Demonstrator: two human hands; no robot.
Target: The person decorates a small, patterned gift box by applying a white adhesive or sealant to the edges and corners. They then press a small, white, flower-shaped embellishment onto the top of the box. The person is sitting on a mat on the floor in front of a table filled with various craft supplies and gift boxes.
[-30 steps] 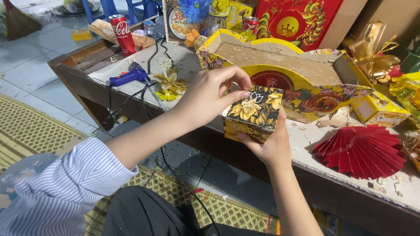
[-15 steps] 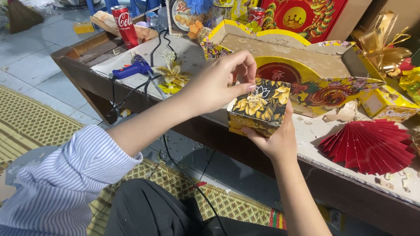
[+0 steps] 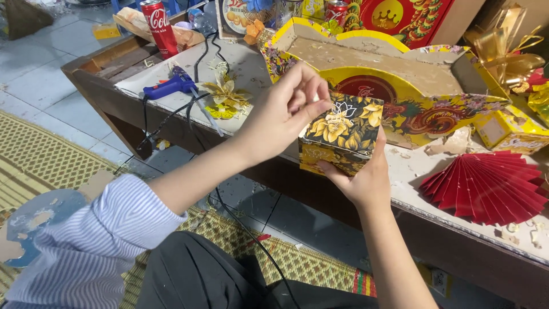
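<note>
Box [image 3: 342,133], black with yellow flowers, sits at the centre of the frame, held just off the near edge of the table [image 3: 400,171]. Right hand [image 3: 360,180] cups it from below, fingers curled up against its underside and near face, grasping it. Left hand [image 3: 286,111] comes in from the left, fingertips pinched together at the box's top left corner, touching the lid edge; whether they pinch something small cannot be told. Behind the box stands a large yellow tray [image 3: 394,74] with scalloped walls. A red fan [image 3: 486,186] lies at the right of the frame, well apart. Toward the upper left lie a blue glue gun [image 3: 168,87] and gold flower [image 3: 226,97], with a red can [image 3: 159,26] beyond.
</note>
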